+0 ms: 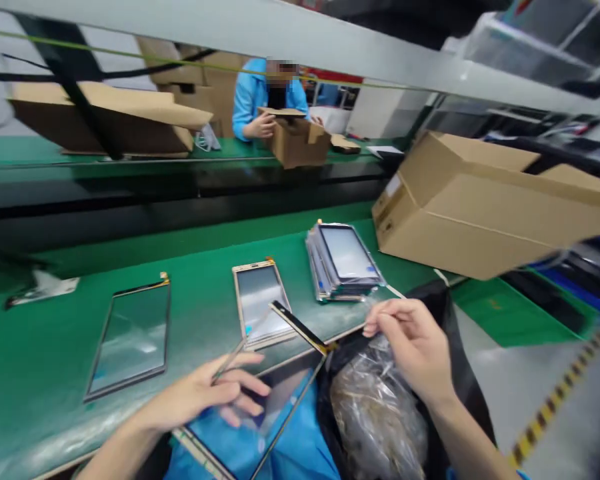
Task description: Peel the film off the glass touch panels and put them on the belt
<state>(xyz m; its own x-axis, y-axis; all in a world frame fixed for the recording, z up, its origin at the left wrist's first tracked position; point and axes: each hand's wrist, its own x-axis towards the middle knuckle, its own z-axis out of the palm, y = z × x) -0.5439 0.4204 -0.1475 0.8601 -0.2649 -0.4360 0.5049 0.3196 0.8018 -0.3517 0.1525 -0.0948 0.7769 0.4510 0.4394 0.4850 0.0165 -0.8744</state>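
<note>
My left hand (225,393) grips the left edge of a glass touch panel (290,393) tilted over my lap, fingers spread across the glass. The panel has a black strip along its top edge and an orange flex tab at one corner. My right hand (415,340) is closed in a pinch above a black bag (460,353) full of crumpled clear plastic film (380,413); what is between the fingertips I cannot make out. On the green bench lie a framed screen (263,300), a dark-edged glass panel (133,333) and a stack of wrapped panels (347,257).
A large open cardboard box (480,207) stands tilted at the bench's right end, near a green bin (510,310). Across a dark gap, a person in blue (250,100) handles a small carton (300,143). A white beam (230,33) crosses overhead.
</note>
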